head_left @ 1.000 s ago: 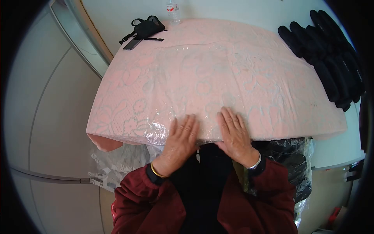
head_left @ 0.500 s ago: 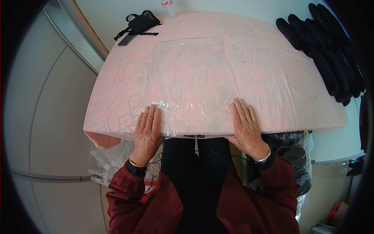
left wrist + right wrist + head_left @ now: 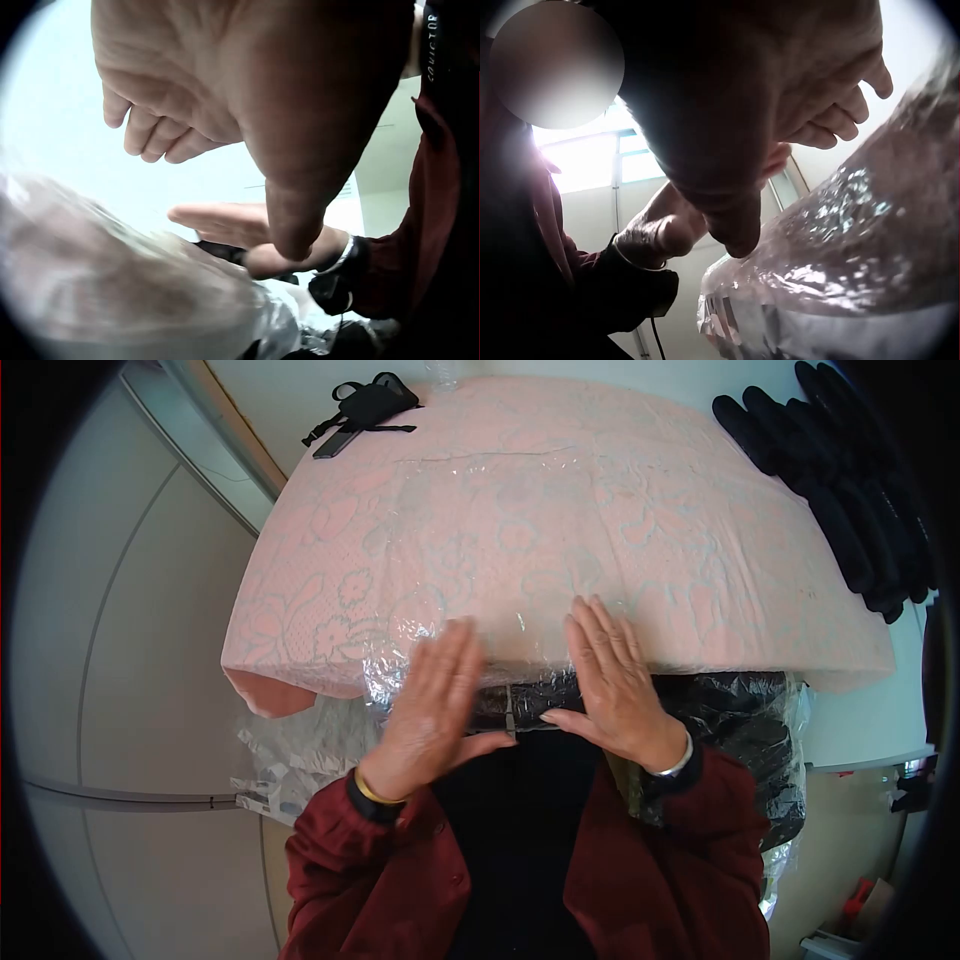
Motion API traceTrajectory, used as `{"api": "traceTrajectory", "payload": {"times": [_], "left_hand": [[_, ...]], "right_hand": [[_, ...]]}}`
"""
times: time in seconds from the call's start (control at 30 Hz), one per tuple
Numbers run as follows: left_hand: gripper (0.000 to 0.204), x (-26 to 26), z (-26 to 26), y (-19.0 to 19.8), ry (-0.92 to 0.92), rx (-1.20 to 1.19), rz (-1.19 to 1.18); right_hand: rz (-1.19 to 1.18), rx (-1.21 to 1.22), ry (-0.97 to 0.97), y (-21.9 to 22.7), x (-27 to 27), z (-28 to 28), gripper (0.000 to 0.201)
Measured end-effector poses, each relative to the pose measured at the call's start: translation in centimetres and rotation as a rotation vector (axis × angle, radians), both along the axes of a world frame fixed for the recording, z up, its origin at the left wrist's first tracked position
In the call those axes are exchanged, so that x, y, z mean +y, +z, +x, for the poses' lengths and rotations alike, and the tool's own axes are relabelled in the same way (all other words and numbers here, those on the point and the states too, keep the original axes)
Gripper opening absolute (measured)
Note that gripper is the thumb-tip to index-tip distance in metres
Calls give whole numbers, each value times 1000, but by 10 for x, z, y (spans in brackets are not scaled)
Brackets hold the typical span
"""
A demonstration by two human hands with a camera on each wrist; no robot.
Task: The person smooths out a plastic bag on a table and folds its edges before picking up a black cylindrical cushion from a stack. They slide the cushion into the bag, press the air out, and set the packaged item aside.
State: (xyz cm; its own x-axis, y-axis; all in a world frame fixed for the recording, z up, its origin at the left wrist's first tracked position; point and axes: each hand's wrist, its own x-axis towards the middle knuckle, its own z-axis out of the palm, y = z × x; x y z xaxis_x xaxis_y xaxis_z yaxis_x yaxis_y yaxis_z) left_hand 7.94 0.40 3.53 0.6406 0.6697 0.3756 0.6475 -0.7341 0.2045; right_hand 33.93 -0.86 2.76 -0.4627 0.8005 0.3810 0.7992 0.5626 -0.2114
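Observation:
A transparent plastic sheet or bag (image 3: 490,560) lies over the pink patterned cloth (image 3: 720,590), its glossy folds bunching at the front edge. My left hand (image 3: 430,695), slightly blurred, hovers over that edge with fingers straight and thumb spread inward. Opposite it, my right hand (image 3: 615,685) has straight fingers and its thumb pointing toward the left. In the left wrist view, a gap shows between the left palm (image 3: 195,82) and the shiny plastic (image 3: 142,270). The right wrist view shows the right palm (image 3: 810,82) raised above the plastic too, holding nothing.
A black strapped pouch (image 3: 375,402) and a phone (image 3: 336,442) lie at the far left, near a clear bottle (image 3: 441,372). Black padded pieces (image 3: 830,490) sit at the right. Crumpled plastic (image 3: 310,745) and a black plastic-wrapped item (image 3: 745,710) are below the table's front.
My left hand first slid left along the plastic's front edge, then came back right and lifted. The right hand moved right, then slightly back left. Both thumbs now spread inward.

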Motion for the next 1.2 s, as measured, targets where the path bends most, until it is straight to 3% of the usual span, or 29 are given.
{"api": "traceTrajectory", "payload": {"times": [0.07,0.17,0.23,0.37,0.53,0.73,0.97,1.13,1.2], "left_hand": [[113,12,39,-7,-139,11,2],[113,33,60,-21,-157,-39,4],[113,42,60,-28,-173,-68,-12],[111,56,14,-23,-38,155,34],[110,85,-52,-16,146,204,78],[108,66,-62,-25,221,207,134],[99,5,-78,-44,211,127,152],[93,7,-80,-32,209,200,145],[92,8,-58,-18,161,161,157]], "right_hand": [[19,3,48,-11,15,-15,101],[144,-84,-32,-28,36,-27,102],[76,-69,-44,-27,39,-14,103],[-60,-35,-89,-17,37,25,107],[-70,-72,-159,-11,39,43,113],[-39,-108,-183,-14,22,41,113],[-82,-132,-200,-16,-50,27,106],[25,-74,-129,-7,-29,35,103],[31,-50,-75,-1,-10,19,101]]}}
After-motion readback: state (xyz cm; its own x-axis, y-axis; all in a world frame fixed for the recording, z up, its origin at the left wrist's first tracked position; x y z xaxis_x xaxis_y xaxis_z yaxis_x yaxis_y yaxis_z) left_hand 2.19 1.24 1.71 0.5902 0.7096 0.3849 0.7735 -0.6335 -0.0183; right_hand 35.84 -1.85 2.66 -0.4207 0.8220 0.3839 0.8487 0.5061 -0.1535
